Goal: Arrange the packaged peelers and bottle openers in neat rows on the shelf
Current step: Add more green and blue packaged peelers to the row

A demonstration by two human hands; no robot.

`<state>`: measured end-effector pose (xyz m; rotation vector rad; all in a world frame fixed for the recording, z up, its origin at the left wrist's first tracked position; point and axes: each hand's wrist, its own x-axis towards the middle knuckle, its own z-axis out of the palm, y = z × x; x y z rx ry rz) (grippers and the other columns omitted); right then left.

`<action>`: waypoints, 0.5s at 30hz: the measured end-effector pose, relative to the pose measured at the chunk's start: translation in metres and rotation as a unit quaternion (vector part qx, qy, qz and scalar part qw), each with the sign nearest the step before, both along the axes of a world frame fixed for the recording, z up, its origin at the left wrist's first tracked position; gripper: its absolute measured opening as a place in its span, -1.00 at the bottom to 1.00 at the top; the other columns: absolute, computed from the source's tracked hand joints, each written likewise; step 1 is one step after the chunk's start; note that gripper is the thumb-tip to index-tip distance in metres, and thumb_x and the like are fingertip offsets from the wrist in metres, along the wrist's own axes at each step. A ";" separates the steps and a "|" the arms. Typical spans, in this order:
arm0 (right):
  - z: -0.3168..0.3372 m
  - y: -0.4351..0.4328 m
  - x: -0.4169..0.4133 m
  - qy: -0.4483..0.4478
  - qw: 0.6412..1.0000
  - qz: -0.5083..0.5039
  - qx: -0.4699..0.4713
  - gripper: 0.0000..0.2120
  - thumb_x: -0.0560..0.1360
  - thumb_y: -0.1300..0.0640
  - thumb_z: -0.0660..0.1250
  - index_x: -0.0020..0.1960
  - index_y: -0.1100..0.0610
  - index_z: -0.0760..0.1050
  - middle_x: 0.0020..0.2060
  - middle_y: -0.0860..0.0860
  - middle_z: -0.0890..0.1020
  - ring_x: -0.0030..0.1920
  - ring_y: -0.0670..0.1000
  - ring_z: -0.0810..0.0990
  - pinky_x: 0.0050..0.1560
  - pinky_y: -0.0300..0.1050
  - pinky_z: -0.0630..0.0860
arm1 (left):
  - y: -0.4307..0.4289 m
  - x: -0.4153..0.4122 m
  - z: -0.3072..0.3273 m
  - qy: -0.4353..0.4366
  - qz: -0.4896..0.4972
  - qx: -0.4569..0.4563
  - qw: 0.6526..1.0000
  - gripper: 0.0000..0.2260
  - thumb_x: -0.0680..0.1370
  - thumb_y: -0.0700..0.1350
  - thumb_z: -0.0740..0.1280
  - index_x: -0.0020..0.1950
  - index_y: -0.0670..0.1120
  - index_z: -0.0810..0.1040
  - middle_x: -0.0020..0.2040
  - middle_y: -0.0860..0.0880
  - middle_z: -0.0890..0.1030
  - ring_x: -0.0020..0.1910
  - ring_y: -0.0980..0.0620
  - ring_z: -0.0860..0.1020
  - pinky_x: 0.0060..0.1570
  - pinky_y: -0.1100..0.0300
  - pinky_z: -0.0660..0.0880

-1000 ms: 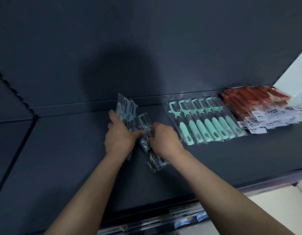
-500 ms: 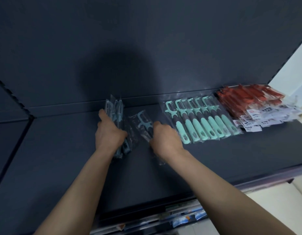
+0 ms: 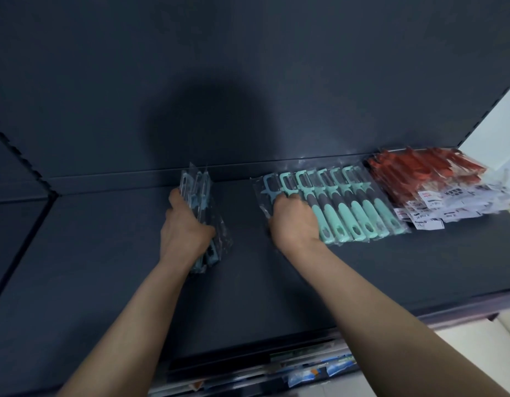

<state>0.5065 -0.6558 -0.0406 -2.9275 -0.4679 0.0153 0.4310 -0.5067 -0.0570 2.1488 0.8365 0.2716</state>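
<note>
On the dark shelf [image 3: 110, 253] my left hand [image 3: 185, 227] grips a small upright stack of packaged teal peelers [image 3: 198, 190], standing on edge. My right hand [image 3: 292, 222] holds one packaged teal peeler [image 3: 269, 186] flat on the shelf, at the left end of a row of several mint-handled packaged peelers [image 3: 359, 207]. Its fingers curl over the handle. A pile of red packaged bottle openers [image 3: 425, 173] with white labels lies at the far right.
The shelf's back panel [image 3: 248, 81] rises right behind the goods. A dark divider [image 3: 22, 247] runs along the left. Below the front edge [image 3: 420, 308] a lower shelf holds blue-and-white packets [image 3: 319, 371]. A pale wall [image 3: 503, 124] shows at the right.
My right hand carried one packaged peeler to the right and set it at the left end of the mint row. My left hand kept its stack and stood it on edge.
</note>
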 end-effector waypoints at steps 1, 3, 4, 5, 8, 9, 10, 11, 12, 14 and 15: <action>-0.001 0.000 0.001 -0.005 1.000 0.001 0.000 -0.74 0.53 0.34 0.22 0.21 0.29 0.42 0.16 0.21 0.48 0.15 0.17 0.49 0.00 -0.06 0.48 | -0.001 -0.001 0.000 -0.004 0.000 0.002 1.000 -0.23 0.38 -0.24 0.43 0.44 0.00 0.06 0.18 -0.14 0.48 0.05 -0.16 0.51 -0.11 0.12 0.38; -0.003 -0.001 0.002 -0.015 1.000 0.006 -0.003 -0.74 0.53 0.36 0.19 0.21 0.29 0.43 0.17 0.21 0.47 0.16 0.17 0.48 0.01 -0.06 0.48 | -0.002 -0.001 0.000 -0.014 0.001 0.007 1.000 -0.26 0.37 -0.24 0.43 0.42 -0.02 0.09 0.15 -0.12 0.49 0.04 -0.15 0.50 -0.10 0.13 0.37; -0.003 -0.001 0.002 -0.018 1.000 0.009 -0.007 -0.73 0.53 0.37 0.18 0.21 0.30 0.43 0.17 0.22 0.47 0.16 0.17 0.48 0.00 -0.06 0.48 | -0.002 -0.002 0.000 -0.017 0.002 0.007 1.000 -0.28 0.37 -0.23 0.44 0.40 -0.03 0.11 0.13 -0.11 0.49 0.04 -0.15 0.50 -0.09 0.13 0.37; -0.003 -0.001 0.001 -0.021 1.000 0.011 -0.011 -0.73 0.52 0.38 0.17 0.21 0.30 0.44 0.16 0.22 0.47 0.16 0.17 0.49 0.00 -0.06 0.49 | -0.002 -0.002 0.000 -0.020 0.003 0.007 1.000 -0.30 0.37 -0.23 0.44 0.38 -0.03 0.13 0.09 -0.09 0.49 0.02 -0.15 0.50 -0.09 0.13 0.37; -0.002 -0.002 0.002 -0.028 0.999 0.012 -0.019 -0.74 0.51 0.37 0.17 0.16 0.29 0.49 0.14 0.22 0.50 0.12 0.17 0.52 -0.03 -0.06 0.49 | -0.003 -0.003 0.000 -0.026 0.005 0.007 1.000 -0.35 0.36 -0.24 0.44 0.32 -0.04 0.16 -0.01 -0.03 0.47 -0.07 -0.09 0.48 -0.12 0.14 0.36; -0.001 -0.003 0.002 -0.028 0.999 0.012 -0.020 -0.76 0.51 0.36 0.17 0.15 0.29 0.50 0.13 0.22 0.50 0.11 0.17 0.52 -0.03 -0.06 0.49 | -0.003 -0.003 0.000 -0.028 0.006 0.007 1.000 -0.35 0.36 -0.24 0.44 0.32 -0.04 0.16 -0.04 0.00 0.46 -0.10 -0.06 0.46 -0.13 0.14 0.36; -0.001 -0.003 0.002 -0.028 0.999 0.013 -0.022 -0.76 0.51 0.36 0.18 0.13 0.28 0.50 0.12 0.21 0.51 0.11 0.17 0.52 -0.03 -0.06 0.49 | -0.004 -0.002 0.000 -0.031 0.007 0.007 0.999 -0.35 0.36 -0.24 0.44 0.33 -0.03 0.16 -0.10 0.05 0.45 -0.14 -0.02 0.45 -0.15 0.16 0.35; -0.001 -0.003 0.002 -0.028 0.999 0.012 -0.025 -0.77 0.51 0.36 0.18 0.13 0.28 0.51 0.12 0.21 0.51 0.11 0.16 0.52 -0.03 -0.07 0.48 | -0.004 -0.002 0.000 -0.034 0.007 0.008 0.999 -0.34 0.36 -0.24 0.45 0.33 -0.03 0.16 -0.16 0.10 0.42 -0.18 0.02 0.43 -0.17 0.17 0.33; -0.002 -0.003 0.002 -0.032 0.999 0.010 -0.028 -0.77 0.51 0.36 0.18 0.12 0.27 0.51 0.12 0.20 0.51 0.11 0.16 0.51 -0.03 -0.07 0.47 | -0.004 -0.002 -0.001 -0.037 0.006 0.008 0.999 -0.34 0.36 -0.24 0.45 0.34 -0.03 0.17 -0.19 0.14 0.40 -0.21 0.05 0.42 -0.19 0.18 0.33; -0.001 -0.002 0.001 -0.060 0.997 0.016 -0.041 -0.77 0.51 0.32 0.18 0.13 0.26 0.48 0.11 0.19 0.51 0.12 0.16 0.48 0.02 -0.07 0.44 | -0.004 -0.003 -0.001 -0.042 0.002 0.005 0.999 -0.32 0.36 -0.23 0.46 0.36 -0.04 0.16 -0.15 0.11 0.42 -0.18 0.04 0.43 -0.16 0.18 0.34; 0.001 -0.001 0.000 -0.083 0.995 0.030 -0.044 -0.78 0.52 0.29 0.19 0.14 0.25 0.47 0.11 0.18 0.51 0.12 0.15 0.47 0.04 -0.08 0.41 | -0.004 -0.003 -0.001 -0.046 0.001 -0.002 0.999 -0.31 0.36 -0.23 0.46 0.37 -0.05 0.16 -0.09 0.08 0.44 -0.14 0.02 0.44 -0.13 0.18 0.35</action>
